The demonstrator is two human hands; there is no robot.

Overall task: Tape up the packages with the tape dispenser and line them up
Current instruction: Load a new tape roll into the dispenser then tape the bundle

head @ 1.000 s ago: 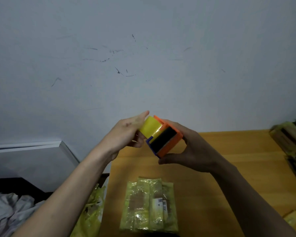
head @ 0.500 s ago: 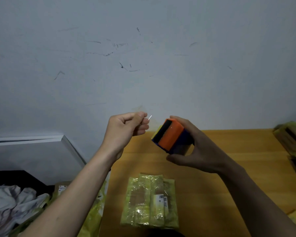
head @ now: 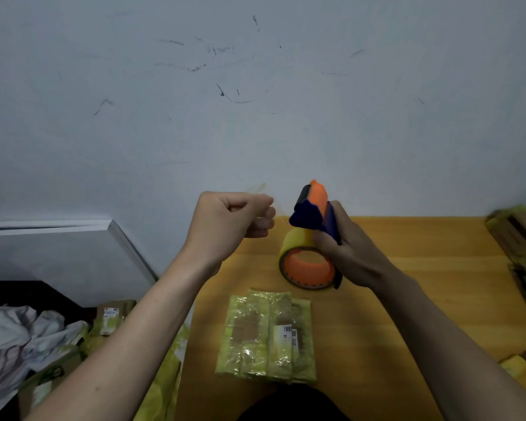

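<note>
We hold the tape dispenser (head: 312,235) in our right hand (head: 346,247), fingers curled round its blue and orange body, the yellow roll hanging below. Our left hand (head: 231,223), just beside it, pinches the thin pulled-out tape end (head: 278,208). Below both hands, a yellow-taped package (head: 266,335) lies flat on the bench (head: 407,299). More packages (head: 520,235) sit right of our right hand.

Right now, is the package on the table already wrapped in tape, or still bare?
Wrapped. The package lies flat on the table, and glossy yellowish tape bands cover its whole top.
</note>
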